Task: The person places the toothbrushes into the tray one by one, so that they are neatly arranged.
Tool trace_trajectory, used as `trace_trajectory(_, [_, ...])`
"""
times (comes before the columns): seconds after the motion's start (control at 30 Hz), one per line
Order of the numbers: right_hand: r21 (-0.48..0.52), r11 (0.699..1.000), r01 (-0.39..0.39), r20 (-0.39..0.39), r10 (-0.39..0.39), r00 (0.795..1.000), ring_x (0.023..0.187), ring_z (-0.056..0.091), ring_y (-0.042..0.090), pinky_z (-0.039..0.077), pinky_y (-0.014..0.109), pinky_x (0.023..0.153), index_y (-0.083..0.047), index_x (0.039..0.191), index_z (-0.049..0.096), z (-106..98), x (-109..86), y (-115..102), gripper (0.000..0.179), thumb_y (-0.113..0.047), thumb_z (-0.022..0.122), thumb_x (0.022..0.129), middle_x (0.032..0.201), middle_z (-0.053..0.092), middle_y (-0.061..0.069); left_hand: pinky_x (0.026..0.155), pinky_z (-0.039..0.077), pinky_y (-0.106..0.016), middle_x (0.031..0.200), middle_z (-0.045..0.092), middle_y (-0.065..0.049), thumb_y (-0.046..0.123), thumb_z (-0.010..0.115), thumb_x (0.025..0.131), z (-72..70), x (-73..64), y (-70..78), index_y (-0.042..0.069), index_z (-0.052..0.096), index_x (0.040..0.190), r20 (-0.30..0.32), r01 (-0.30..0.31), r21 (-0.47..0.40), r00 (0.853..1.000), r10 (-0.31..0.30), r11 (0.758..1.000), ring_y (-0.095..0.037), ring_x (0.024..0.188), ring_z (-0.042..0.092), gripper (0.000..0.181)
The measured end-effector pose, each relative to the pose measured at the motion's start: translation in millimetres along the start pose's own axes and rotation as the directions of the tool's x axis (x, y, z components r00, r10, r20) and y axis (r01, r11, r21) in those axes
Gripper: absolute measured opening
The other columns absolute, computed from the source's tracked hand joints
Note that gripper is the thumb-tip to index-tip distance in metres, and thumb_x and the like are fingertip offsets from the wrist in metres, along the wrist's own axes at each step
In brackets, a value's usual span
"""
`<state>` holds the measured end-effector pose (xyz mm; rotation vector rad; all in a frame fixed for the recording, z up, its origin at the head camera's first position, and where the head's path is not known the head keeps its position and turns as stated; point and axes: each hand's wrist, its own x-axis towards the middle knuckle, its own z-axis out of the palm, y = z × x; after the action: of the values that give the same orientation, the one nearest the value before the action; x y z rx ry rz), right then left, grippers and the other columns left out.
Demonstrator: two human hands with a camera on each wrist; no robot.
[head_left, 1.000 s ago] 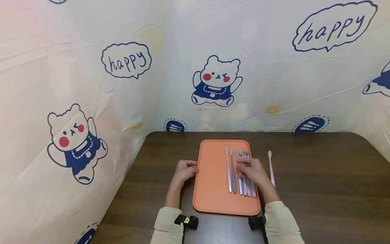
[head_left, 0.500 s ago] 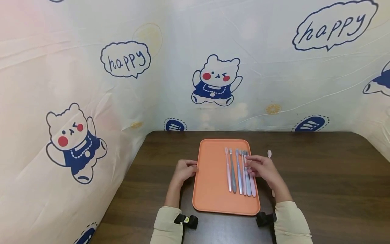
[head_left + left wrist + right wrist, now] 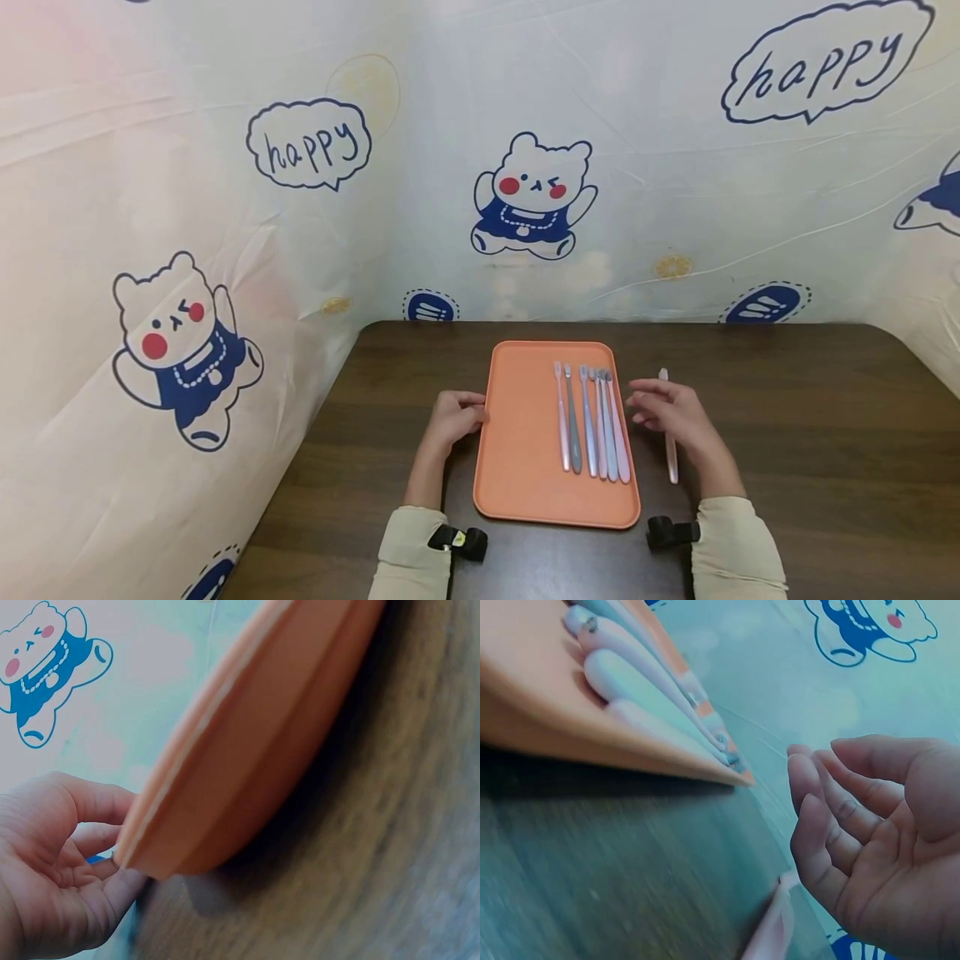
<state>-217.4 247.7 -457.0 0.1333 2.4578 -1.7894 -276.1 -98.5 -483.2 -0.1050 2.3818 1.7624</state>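
An orange tray point(image 3: 517, 433) lies on the table with several toothbrushes side by side along its right half. A grey toothbrush point(image 3: 573, 425) and a pink toothbrush point(image 3: 562, 425) stand slightly apart from the closer group near the right rim. My left hand point(image 3: 454, 418) grips the tray's left rim, its fingers curled at the edge in the left wrist view. Just right of the tray, my right hand point(image 3: 671, 412) hovers with loosely bent fingers and nothing between them. Below it, a single pale pink toothbrush point(image 3: 672, 462) lies on the table, its middle hidden by that hand.
The dark wooden table point(image 3: 810, 433) extends to both sides of the tray. A pale curtain point(image 3: 660, 192) printed with cartoon bears and "happy" bubbles hangs behind it and at the left.
My right hand has moved right, from above the toothbrushes on the tray to beyond its right rim, over the single toothbrush. My left hand has stayed at the tray's left rim.
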Motion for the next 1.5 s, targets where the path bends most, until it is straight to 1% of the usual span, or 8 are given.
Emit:
trace_trajectory(0.1, [-0.024, 1.000, -0.003, -0.008, 0.003, 1.000, 0.080, 0.068, 0.004, 0.058, 0.023, 0.076, 0.007, 0.142, 0.051, -5, -1.6, 2, 0.045, -0.020, 0.052, 0.106, 0.115, 0.072, 0.017, 0.067, 0.058, -0.026, 0.102, 0.074, -0.021, -0.003, 0.066, 0.082, 0.2, -0.5, 0.1, -0.008, 0.072, 0.115, 0.001, -0.004, 0.001, 1.000, 0.004, 1.000, -0.012, 0.076, 0.068, 0.034])
trace_trajectory(0.4, [-0.081, 0.996, -0.040, -0.010, 0.039, 0.999, 0.081, 0.068, 0.006, 0.058, 0.023, 0.076, 0.008, 0.144, 0.047, -25, -5.7, 13, 0.049, -0.022, 0.049, 0.107, 0.120, 0.070, 0.023, 0.066, 0.058, -0.025, 0.100, 0.074, -0.018, -0.002, 0.066, 0.082, 1.1, -0.4, 1.3, -0.008, 0.072, 0.114, -0.003, 0.008, 0.000, 1.000, -0.008, 1.000, -0.012, 0.075, 0.068, 0.033])
trace_trajectory(0.57, [-0.084, 0.994, -0.065, -0.020, 0.063, 0.998, 0.078, 0.068, 0.004, 0.058, 0.023, 0.072, 0.011, 0.142, 0.048, -34, -8.5, 19, 0.050, -0.022, 0.052, 0.106, 0.112, 0.075, 0.016, 0.067, 0.058, -0.026, 0.099, 0.075, -0.018, -0.002, 0.065, 0.083, 0.7, -0.9, 1.4, -0.008, 0.072, 0.114, -0.005, 0.006, 0.006, 1.000, -0.006, 1.000, -0.012, 0.075, 0.068, 0.032])
trace_trajectory(0.7, [-0.100, 0.991, -0.084, -0.036, 0.081, 0.996, 0.075, 0.067, 0.004, 0.056, 0.023, 0.069, 0.013, 0.138, 0.050, -40, -10.3, 20, 0.048, -0.019, 0.054, 0.104, 0.099, 0.077, 0.006, 0.068, 0.058, -0.026, 0.100, 0.075, -0.018, -0.001, 0.065, 0.083, 0.1, -0.8, 1.6, -0.007, 0.072, 0.114, -0.007, 0.009, 0.005, 1.000, -0.009, 1.000, -0.012, 0.076, 0.068, 0.032])
trace_trajectory(0.9, [-0.137, 0.982, -0.132, -0.052, 0.126, 0.991, 0.074, 0.066, 0.006, 0.055, 0.025, 0.068, 0.013, 0.134, 0.053, -41, -12.9, 18, 0.046, -0.018, 0.058, 0.101, 0.091, 0.075, 0.000, 0.068, 0.059, -0.027, 0.102, 0.074, -0.022, -0.002, 0.066, 0.084, 0.1, -1.2, 2.8, -0.008, 0.071, 0.115, 0.006, 0.002, 0.011, 1.000, -0.002, 1.000, -0.013, 0.077, 0.068, 0.033])
trace_trajectory(1.1, [-0.141, 0.979, -0.148, -0.057, 0.141, 0.988, 0.072, 0.065, 0.006, 0.055, 0.024, 0.066, 0.016, 0.130, 0.054, -40, -11.4, 21, 0.046, -0.016, 0.062, 0.098, 0.087, 0.074, 0.000, 0.067, 0.058, -0.026, 0.099, 0.074, -0.016, 0.000, 0.066, 0.084, -1.2, 1.1, -0.2, -0.005, 0.073, 0.115, 0.008, 0.005, 0.024, 1.000, -0.006, 1.000, -0.012, 0.075, 0.068, 0.032])
trace_trajectory(1.3, [-0.168, 0.967, -0.191, -0.106, 0.175, 0.979, 0.069, 0.063, 0.006, 0.056, 0.021, 0.063, 0.017, 0.125, 0.058, -38, -9.5, 23, 0.045, -0.015, 0.066, 0.095, 0.075, 0.070, -0.003, 0.067, 0.058, -0.026, 0.101, 0.074, -0.016, 0.000, 0.066, 0.084, -1.1, 1.6, -0.4, -0.006, 0.072, 0.115, 0.011, 0.011, 0.026, 1.000, -0.011, 1.000, -0.013, 0.077, 0.069, 0.032])
trace_trajectory(1.5, [-0.214, 0.954, -0.212, -0.144, 0.184, 0.972, 0.067, 0.062, 0.005, 0.055, 0.020, 0.062, 0.015, 0.121, 0.063, -35, -10.2, 20, 0.044, -0.017, 0.070, 0.091, 0.072, 0.069, -0.004, 0.070, 0.059, -0.028, 0.104, 0.074, -0.018, -0.001, 0.066, 0.084, -0.8, 2.1, -1.0, -0.005, 0.073, 0.115, 0.003, 0.020, 0.028, 1.000, -0.020, 0.999, -0.014, 0.079, 0.070, 0.032])
